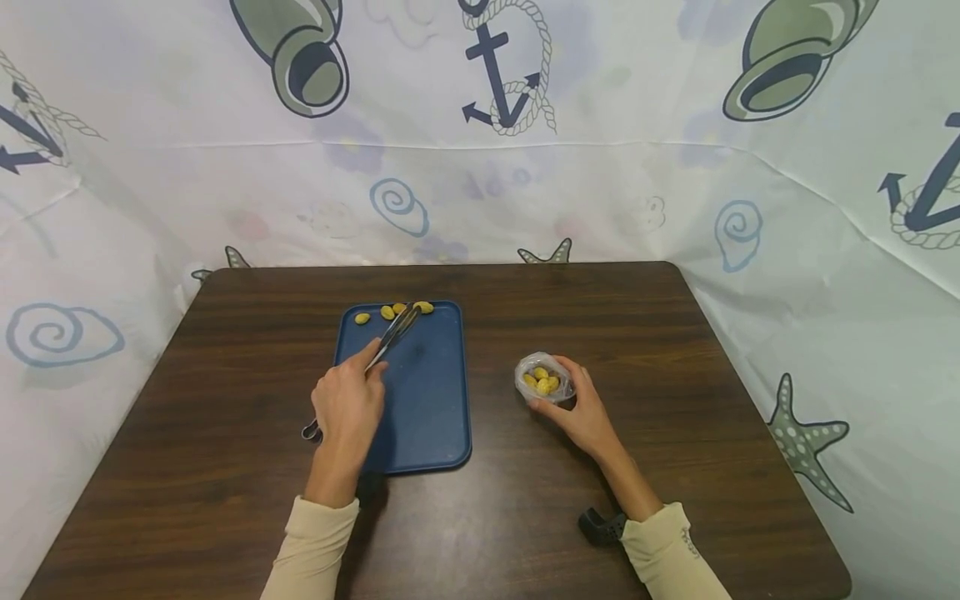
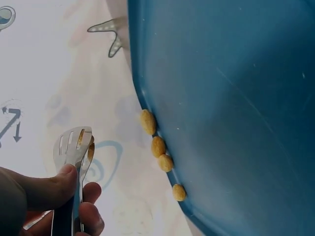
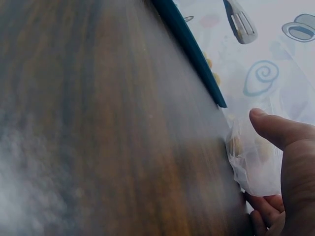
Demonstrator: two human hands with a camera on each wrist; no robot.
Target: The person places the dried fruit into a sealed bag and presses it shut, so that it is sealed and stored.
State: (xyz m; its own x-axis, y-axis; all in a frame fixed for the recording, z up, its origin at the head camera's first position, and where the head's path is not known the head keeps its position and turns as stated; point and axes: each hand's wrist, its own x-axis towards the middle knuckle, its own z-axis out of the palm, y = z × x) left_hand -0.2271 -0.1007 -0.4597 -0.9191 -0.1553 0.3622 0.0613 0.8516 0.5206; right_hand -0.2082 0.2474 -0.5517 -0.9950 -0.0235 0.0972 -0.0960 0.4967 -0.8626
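Note:
My left hand (image 1: 350, 406) grips metal tongs (image 2: 74, 152) above the far part of the blue tray (image 1: 431, 392). In the left wrist view a yellow-brown piece (image 2: 91, 150) shows between the slotted tong tips. Several yellow oval pieces (image 1: 362, 318) lie along the tray's far edge. To the right of the tray, my right hand (image 1: 588, 417) holds a clear plastic bag (image 3: 261, 167) with its thumb and fingers around the side. The bag's top is open, and several yellow pieces (image 1: 543, 385) lie inside. The right wrist view shows them only faintly through the plastic.
A dark wood-grain table (image 1: 480, 542) bears the tray and bag. Behind and beside it hangs a pale sheet (image 1: 615, 192) printed with anchors, shells and starfish. A black band (image 1: 602, 527) is on the right wrist.

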